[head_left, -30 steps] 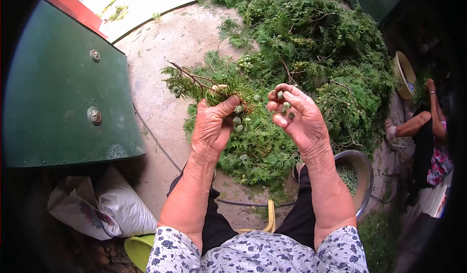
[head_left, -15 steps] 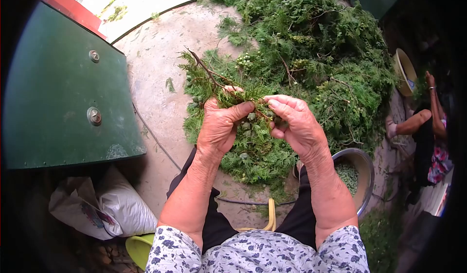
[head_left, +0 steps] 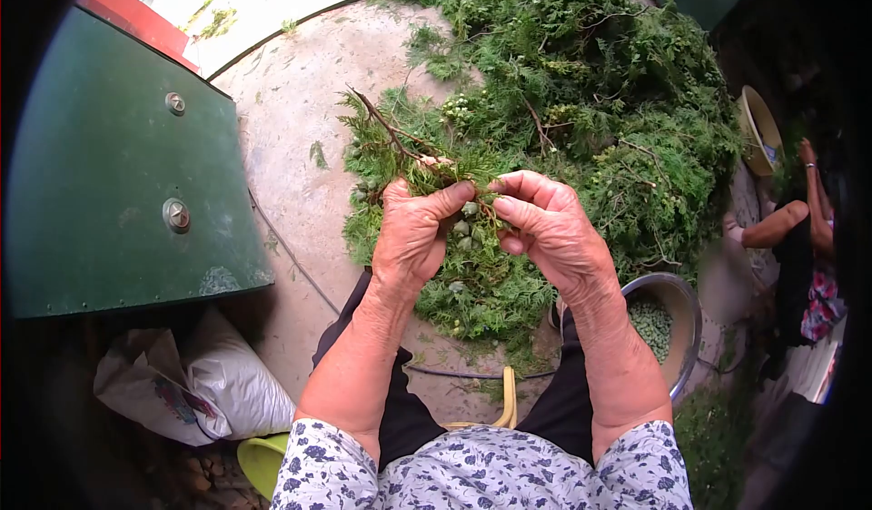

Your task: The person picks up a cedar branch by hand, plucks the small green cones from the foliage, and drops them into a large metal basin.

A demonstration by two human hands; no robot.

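A leafy conifer branch (head_left: 389, 127) with a bare brown stem end is in my left hand (head_left: 411, 228), thumb pressed over it and fingers curled behind. Its stem points up and to the left. My right hand (head_left: 549, 228) is closed in a pinch on the sprig end of the same branch, close beside the left thumb. Small round green cones (head_left: 465, 228) show between the two hands. Below and behind them lies a big heap of cut conifer branches (head_left: 581, 101).
A metal basin (head_left: 695, 328) holding green cones stands by my right knee. A green metal panel (head_left: 127, 165) and a white sack (head_left: 232, 378) are at left, with a yellow-green container (head_left: 259, 465) below. At right, another person (head_left: 790, 228) sits near a tan basin (head_left: 758, 128).
Both hands keep hold of the branch. My right fingers have shifted slightly left and re-formed their pinch, and more of the green cones shows between the hands.
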